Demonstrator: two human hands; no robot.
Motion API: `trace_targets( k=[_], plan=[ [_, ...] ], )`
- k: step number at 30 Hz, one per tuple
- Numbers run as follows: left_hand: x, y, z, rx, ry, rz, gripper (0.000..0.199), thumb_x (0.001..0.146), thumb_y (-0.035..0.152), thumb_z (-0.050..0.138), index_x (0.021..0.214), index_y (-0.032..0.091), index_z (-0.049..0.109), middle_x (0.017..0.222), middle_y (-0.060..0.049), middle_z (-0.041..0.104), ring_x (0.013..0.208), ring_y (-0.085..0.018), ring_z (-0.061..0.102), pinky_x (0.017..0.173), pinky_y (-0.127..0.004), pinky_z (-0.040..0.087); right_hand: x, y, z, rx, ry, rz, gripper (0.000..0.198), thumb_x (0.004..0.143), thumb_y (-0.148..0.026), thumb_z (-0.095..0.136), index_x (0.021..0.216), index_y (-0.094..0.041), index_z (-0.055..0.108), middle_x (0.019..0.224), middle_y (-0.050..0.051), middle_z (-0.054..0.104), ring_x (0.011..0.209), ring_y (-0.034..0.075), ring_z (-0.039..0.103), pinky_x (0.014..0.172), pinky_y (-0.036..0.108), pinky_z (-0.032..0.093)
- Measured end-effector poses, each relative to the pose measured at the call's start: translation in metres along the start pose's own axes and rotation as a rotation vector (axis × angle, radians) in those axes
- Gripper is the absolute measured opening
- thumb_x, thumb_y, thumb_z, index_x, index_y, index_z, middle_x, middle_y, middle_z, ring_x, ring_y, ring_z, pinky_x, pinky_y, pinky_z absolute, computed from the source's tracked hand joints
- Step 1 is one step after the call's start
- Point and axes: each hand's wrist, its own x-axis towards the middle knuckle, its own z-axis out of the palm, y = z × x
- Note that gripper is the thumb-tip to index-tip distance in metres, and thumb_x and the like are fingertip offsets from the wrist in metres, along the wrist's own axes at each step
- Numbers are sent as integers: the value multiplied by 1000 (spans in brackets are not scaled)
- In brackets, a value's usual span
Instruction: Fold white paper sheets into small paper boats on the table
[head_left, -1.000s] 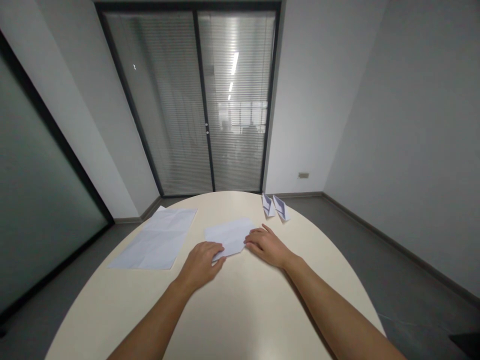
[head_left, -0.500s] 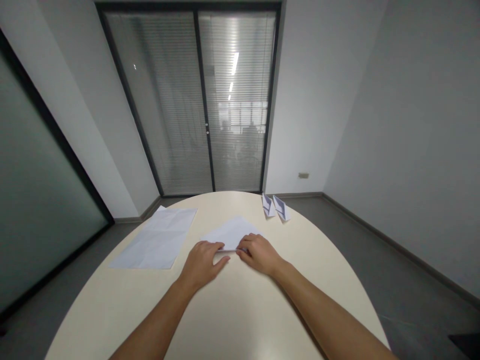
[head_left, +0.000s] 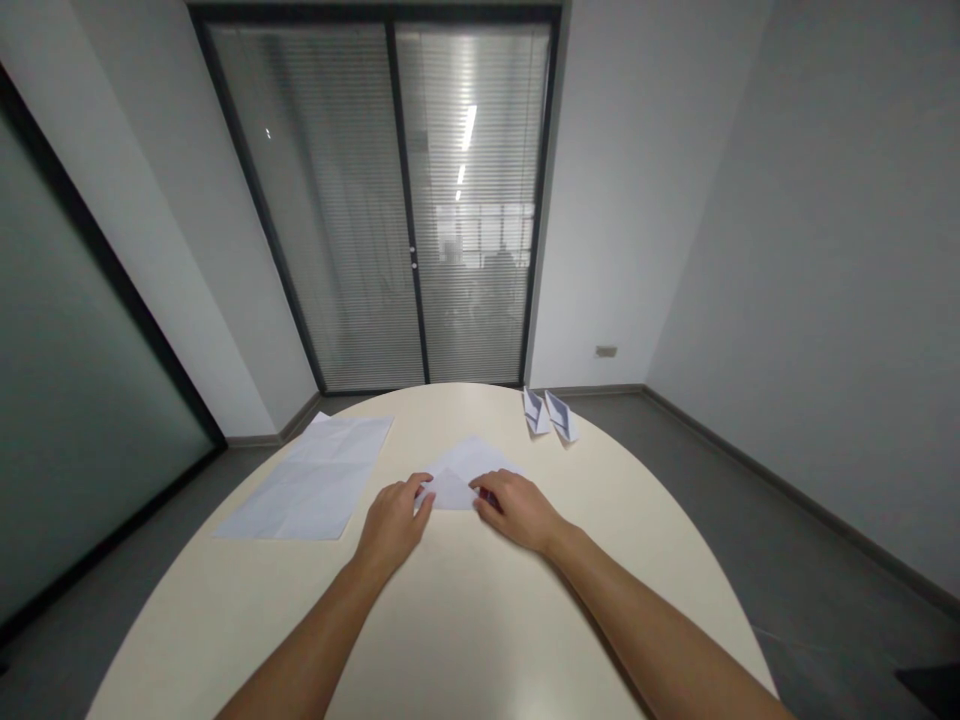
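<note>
A folded sheet of white paper (head_left: 453,488) lies on the table in front of me, its peak pointing away and a smaller triangular flap lying across its near part. At its left corner is my left hand (head_left: 390,518), thumb and forefinger apart, their tips by the paper's edge. My right hand (head_left: 519,508) has curled fingers and its thumb on the right side of the paper, covering that corner. What the right fingertips grip underneath is partly hidden.
A large creased white sheet (head_left: 315,480) lies to the left on the round cream table (head_left: 450,630). Two small folded paper pieces (head_left: 535,412) stand side by side near the far right edge. Beyond are a glass door with blinds (head_left: 480,300) and grey walls.
My left hand has drawn back a little to the left, off the near fold. The paper's near part now lies flatter, with a triangular flap showing. The right hand has barely moved.
</note>
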Motion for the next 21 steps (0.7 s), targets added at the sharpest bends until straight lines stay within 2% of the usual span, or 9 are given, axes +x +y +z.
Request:
trace_targets(
  k=[4, 8, 16, 21],
  plan=[
    [-1, -2, 1, -14, 12, -22, 26, 96, 28, 50, 119, 21, 60, 95, -6, 71, 87, -21, 66, 79, -32, 48, -1, 0, -1, 37, 1, -10, 42, 94, -27, 53, 136, -21, 55, 103, 6, 71, 91, 20, 61, 83, 31, 43],
    [0, -4, 3, -21, 16, -37, 27, 95, 26, 51, 120, 20, 60, 99, -7, 71, 92, -22, 67, 83, -33, 50, -2, -1, -1, 44, -7, -33, 48, 93, -25, 54, 141, -21, 51, 104, 6, 71, 92, 20, 61, 84, 32, 44],
    [-1, -8, 10, -51, 49, 8, 31, 93, 19, 54, 123, 18, 57, 118, -10, 67, 112, -24, 61, 99, -39, 48, -2, -2, -1, 31, -29, -54, 41, 93, -23, 55, 134, -20, 59, 105, 8, 70, 97, 21, 61, 88, 32, 46],
    [-2, -6, 6, -52, 56, 56, 25, 91, 16, 56, 116, 21, 63, 124, -8, 62, 117, -22, 56, 102, -39, 48, -1, -1, 2, 15, 18, -134, 31, 94, -23, 54, 120, -21, 70, 130, 10, 61, 111, 22, 59, 99, 36, 46]
  ],
)
